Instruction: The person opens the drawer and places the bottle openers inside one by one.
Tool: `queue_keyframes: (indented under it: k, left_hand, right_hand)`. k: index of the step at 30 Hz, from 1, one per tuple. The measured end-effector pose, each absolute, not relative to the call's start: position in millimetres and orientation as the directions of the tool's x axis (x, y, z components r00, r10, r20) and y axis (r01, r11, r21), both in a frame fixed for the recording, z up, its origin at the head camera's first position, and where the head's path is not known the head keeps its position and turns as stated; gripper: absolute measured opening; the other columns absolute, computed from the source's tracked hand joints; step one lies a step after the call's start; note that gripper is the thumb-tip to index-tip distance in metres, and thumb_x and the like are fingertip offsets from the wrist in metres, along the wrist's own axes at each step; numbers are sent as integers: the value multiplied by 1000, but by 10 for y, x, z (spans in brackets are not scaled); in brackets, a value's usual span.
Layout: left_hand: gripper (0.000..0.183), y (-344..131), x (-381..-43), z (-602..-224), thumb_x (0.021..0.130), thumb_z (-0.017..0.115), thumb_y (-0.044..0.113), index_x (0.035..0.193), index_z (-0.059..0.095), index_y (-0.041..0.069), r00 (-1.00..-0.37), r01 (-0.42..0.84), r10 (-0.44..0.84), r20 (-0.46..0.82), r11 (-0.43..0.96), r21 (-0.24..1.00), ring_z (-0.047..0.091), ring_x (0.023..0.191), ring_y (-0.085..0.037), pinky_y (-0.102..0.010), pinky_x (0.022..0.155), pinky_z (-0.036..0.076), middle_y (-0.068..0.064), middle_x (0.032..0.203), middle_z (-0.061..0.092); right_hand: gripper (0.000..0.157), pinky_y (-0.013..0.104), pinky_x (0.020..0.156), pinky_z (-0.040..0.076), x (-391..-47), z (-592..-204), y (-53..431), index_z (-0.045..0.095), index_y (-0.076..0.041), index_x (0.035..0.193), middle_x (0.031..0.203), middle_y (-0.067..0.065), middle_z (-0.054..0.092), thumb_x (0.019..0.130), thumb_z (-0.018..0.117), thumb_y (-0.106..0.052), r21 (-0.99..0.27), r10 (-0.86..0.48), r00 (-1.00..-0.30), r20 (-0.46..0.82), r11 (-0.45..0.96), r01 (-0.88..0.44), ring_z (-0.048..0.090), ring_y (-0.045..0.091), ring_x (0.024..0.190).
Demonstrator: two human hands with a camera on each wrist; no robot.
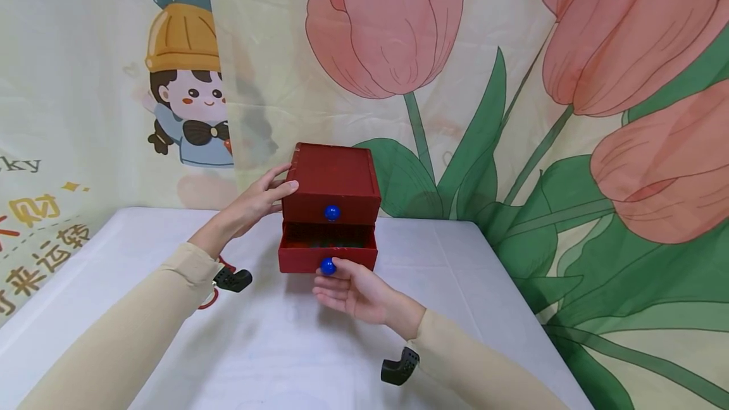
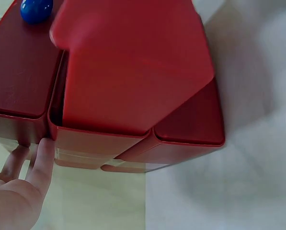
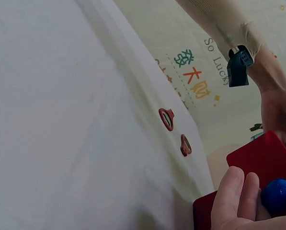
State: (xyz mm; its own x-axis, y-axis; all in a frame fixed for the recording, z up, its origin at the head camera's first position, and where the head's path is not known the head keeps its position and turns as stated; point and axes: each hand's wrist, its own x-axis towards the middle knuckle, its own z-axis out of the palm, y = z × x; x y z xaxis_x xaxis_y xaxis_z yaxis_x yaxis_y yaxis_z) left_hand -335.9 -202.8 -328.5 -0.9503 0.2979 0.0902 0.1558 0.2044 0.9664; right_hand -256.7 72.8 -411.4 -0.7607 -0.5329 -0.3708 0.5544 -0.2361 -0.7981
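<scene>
A dark red two-drawer box (image 1: 333, 169) stands on the table, its lower drawer (image 1: 296, 260) pulled partly out and its upper drawer (image 1: 302, 209) closed. My left hand (image 1: 253, 206) rests against the box's left side, thumb by the top front corner. In the left wrist view, the fingers (image 2: 43, 160) lie fairly straight along that side. At the lower drawer's front, my right hand (image 1: 361, 293) pinches the blue knob (image 1: 327, 266), other fingers below it. Another blue knob (image 1: 332, 212) is on the upper drawer. Small greenish shapes inside the lower drawer are too dark to identify.
Two red-rimmed, ring-like things (image 3: 166, 119) lie on the white-covered table (image 1: 273, 359), left of the box and partly behind my left wrist in the head view. A printed cloth (image 1: 490, 30) with tulips hangs behind the table.
</scene>
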Motion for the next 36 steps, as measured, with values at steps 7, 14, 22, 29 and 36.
queue_keyframes:
  k: [7, 14, 22, 29, 36]
  left_hand:
    - [87, -2007, -3364, -3280, 106, 58, 47, 173, 8, 25, -949, 152, 303, 87, 198, 968, 28, 157, -41, -63, 126, 29, -19, 173, 21]
    - [87, -1995, -3369, -3279, 106, 58, 49, 173, 8, 26, -947, 158, 308, 90, 203, 966, 28, 157, -41, -63, 126, 28, -19, 173, 20]
    - [87, -2005, -3362, -3281, 106, 58, 48, 173, 6, 27, -952, 155, 296, 84, 225, 962, 27, 157, -43, -64, 125, 28, -19, 173, 20]
    - [87, -2008, -3350, -3278, 106, 58, 48, 173, 6, 27, -955, 142, 288, 73, 227, 964, 26, 157, -43, -65, 125, 27, -19, 174, 19]
    - [87, -1995, -3344, -3268, 107, 57, 48, 173, 5, 25, -955, 144, 287, 76, 227, 963, 26, 158, -44, -65, 126, 26, -21, 174, 18]
  right_hand:
    - [51, 43, 109, 54, -2717, -4149, 704, 66, -1, 138, 124, 14, 75, 108, 62, -41, -796, -501, -781, -374, -258, 547, 58, 41, 139]
    - [51, 43, 110, 53, -2787, -4161, 666, 65, 0, 139, 143, 21, 65, 109, 60, -41, -803, -480, -798, -366, -271, 531, 58, 40, 139]
    - [52, 46, 112, 51, -2888, -4142, 589, 63, 2, 140, 144, 24, 63, 110, 57, -39, -821, -440, -822, -361, -268, 504, 66, 38, 130]
    - [52, 47, 112, 51, -2972, -4151, 556, 62, 3, 141, 141, 23, 65, 111, 57, -38, -824, -429, -826, -365, -264, 501, 69, 36, 125]
    - [51, 47, 112, 51, -3026, -4119, 543, 62, 3, 141, 141, 23, 65, 112, 55, -38, -836, -419, -835, -357, -255, 486, 68, 37, 126]
